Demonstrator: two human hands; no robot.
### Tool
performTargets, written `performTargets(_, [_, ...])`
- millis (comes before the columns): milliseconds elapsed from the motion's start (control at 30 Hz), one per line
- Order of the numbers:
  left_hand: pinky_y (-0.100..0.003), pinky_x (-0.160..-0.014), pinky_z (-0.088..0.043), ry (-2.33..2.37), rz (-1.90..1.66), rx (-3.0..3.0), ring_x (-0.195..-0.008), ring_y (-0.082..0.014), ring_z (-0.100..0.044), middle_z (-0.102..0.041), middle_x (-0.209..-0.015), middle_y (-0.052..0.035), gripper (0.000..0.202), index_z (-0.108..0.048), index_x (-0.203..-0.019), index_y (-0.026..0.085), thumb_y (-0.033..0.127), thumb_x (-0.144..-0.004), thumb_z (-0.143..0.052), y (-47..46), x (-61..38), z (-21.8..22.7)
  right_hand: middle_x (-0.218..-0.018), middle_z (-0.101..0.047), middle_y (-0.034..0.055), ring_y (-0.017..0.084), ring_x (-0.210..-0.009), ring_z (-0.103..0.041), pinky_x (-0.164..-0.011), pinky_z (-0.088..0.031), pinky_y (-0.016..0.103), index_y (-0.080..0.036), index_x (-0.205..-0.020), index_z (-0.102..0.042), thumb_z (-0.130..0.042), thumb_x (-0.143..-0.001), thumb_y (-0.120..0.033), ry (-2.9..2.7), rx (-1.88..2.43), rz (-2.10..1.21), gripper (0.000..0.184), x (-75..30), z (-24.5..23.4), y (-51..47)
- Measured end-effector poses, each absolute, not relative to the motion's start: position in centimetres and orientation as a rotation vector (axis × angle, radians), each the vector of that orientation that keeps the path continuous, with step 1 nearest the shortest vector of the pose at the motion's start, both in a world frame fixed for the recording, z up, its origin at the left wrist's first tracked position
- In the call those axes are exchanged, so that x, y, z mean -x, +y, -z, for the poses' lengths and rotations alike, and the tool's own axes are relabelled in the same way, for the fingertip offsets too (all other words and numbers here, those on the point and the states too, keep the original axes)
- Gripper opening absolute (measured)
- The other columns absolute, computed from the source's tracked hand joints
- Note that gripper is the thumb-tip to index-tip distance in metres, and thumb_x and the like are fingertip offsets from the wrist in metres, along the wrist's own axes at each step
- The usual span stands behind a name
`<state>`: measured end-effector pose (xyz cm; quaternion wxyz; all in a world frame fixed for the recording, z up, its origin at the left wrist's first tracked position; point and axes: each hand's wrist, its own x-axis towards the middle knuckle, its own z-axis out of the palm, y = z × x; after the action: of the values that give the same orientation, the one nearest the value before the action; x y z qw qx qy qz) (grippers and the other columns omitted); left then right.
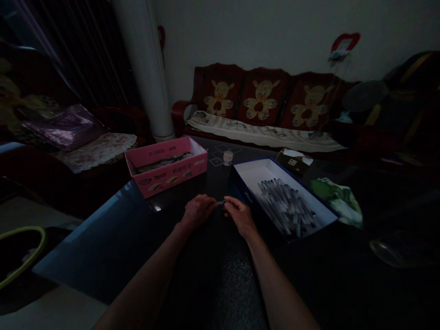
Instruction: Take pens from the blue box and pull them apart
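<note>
Above the dark table, my left hand [198, 211] is closed around a thin grey pen [220, 203], most of it hidden by the fingers. The fingers of my right hand [239, 215] pinch the pen's other end. Right of my hands is a blue box with a white inside [252, 170], holding a pile of similar grey, dark-tipped pens [287, 204]. To the left, a pink box [172, 176] has thin, stick-like items [165, 162] in it, too dim to make out fully.
A small round tub [228, 158] stands between the boxes. At the right are a dark box with white paper [293, 161], a green and white plastic bag [338, 201] and a clear round container [388, 250]. A yellow-rimmed bin [43, 238] is at lower left, a sofa [240, 105] behind.
</note>
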<state>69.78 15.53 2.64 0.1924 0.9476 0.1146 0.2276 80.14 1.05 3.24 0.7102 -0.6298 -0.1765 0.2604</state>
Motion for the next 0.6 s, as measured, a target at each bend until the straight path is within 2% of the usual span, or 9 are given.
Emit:
performTargets(67, [-0.026, -0.069, -0.039, 0.342, -0.631, -2.63, -0.083, -0.0181, -0.056, -0.062, -0.085, -0.0046, 0.02, -0.067, -0.095, 0.023, 0.036, -0.093, -0.052, 15.7, -69.8, -2.4, -0.084, -0.07, 0.0037, 0.013, -0.066, -0.064, -0.051, -0.052, 0.022, -0.016, -0.099, -0.069, -0.074, -0.063, -0.043, -0.353, 1.409, -0.569, 0.046, -80.1, -3.3, 1.1])
performTargets(200, [-0.026, -0.073, -0.042, 0.325, -0.621, -2.654, -0.084, -0.0166, -0.057, -0.063, -0.087, -0.0031, 0.02, -0.066, -0.095, 0.022, 0.035, -0.094, -0.051, 15.5, -69.9, -2.3, -0.066, -0.065, 0.0021, 0.011, -0.05, -0.057, -0.04, -0.044, 0.02, -0.013, -0.082, -0.068, -0.067, -0.069, -0.052, -0.338, 1.551, -0.474, 0.041, -79.9, -2.9, 1.6])
performTargets(333, [-0.026, -0.074, -0.045, 0.329, -0.601, -2.689, -0.087, -0.0166, -0.059, -0.065, -0.092, -0.0026, 0.019, -0.064, -0.103, 0.021, 0.035, -0.091, -0.056, 15.1, -69.9, -2.5, -0.064, -0.064, 0.0005, 0.009, -0.049, -0.056, -0.041, -0.044, 0.019, -0.013, -0.08, -0.068, -0.065, -0.071, -0.05, -0.409, 1.574, -0.466, 0.038, -79.9, -2.3, 1.8])
performTargets(433, [-0.026, -0.073, -0.045, 0.317, -0.627, -2.695, -0.085, -0.0162, -0.059, -0.065, -0.091, -0.0025, 0.017, -0.064, -0.101, 0.02, 0.033, -0.091, -0.057, 15.1, -69.9, -2.6, -0.064, -0.063, 0.0004, 0.009, -0.05, -0.056, -0.041, -0.043, 0.019, -0.014, -0.081, -0.068, -0.064, -0.071, -0.049, -0.41, 1.556, -0.484, 0.037, -79.9, -2.5, 1.7])
performTargets(600, [-0.027, -0.074, -0.044, 0.242, -0.715, -2.695, -0.081, -0.0162, -0.057, -0.063, -0.085, -0.0034, 0.021, -0.066, -0.099, 0.021, 0.033, -0.095, -0.05, 15.5, -70.1, -2.1, -0.071, -0.065, 0.0008, 0.011, -0.062, -0.06, -0.048, -0.047, 0.019, -0.015, -0.091, -0.069, -0.066, -0.068, -0.041, -0.483, 1.54, -0.516, 0.035, -80.1, -2.9, 1.3])
